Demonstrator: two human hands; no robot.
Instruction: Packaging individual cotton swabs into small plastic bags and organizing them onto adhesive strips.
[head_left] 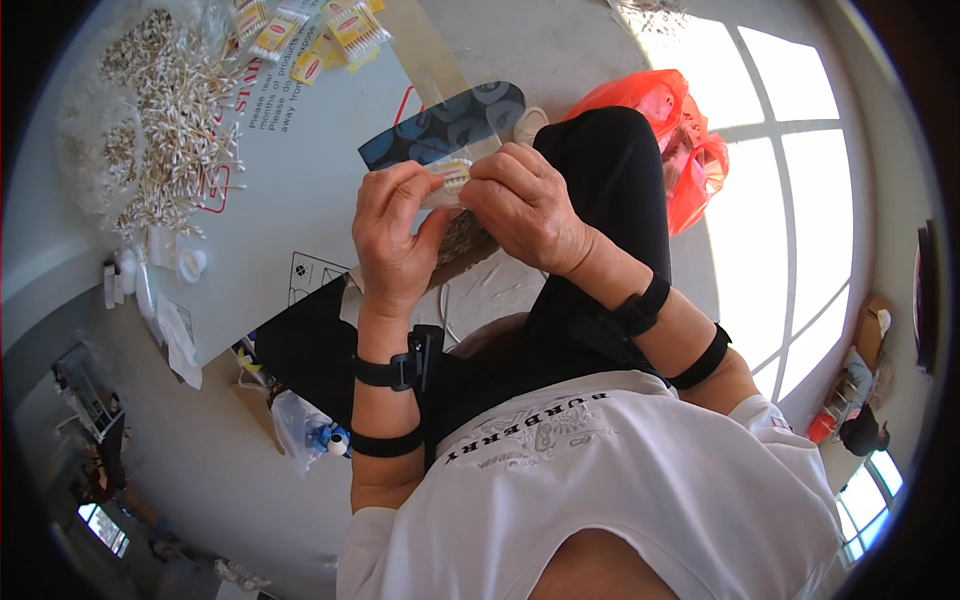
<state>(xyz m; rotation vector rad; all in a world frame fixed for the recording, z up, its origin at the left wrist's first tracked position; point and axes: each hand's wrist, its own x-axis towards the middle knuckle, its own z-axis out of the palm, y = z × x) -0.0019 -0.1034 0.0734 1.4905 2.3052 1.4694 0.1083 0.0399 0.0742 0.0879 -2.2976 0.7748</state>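
My left hand and my right hand meet in front of me over the table's right edge. Between their fingertips is a small clear packet of cotton swabs with a yellow label. The left thumb and fingers pinch its left side, while the right fingers curl round its right side and partly hide it. Beyond it lies a dark blue patterned piece. Several filled yellow-labelled swab packets lie at the table's far side. A large heap of loose cotton swabs spills from clear plastic at the left.
The grey printed tabletop stretches to the left of my hands. A white roll sits near its left edge. On the floor at the right is a red plastic bag, beside my leg. A clear bag rests below the table.
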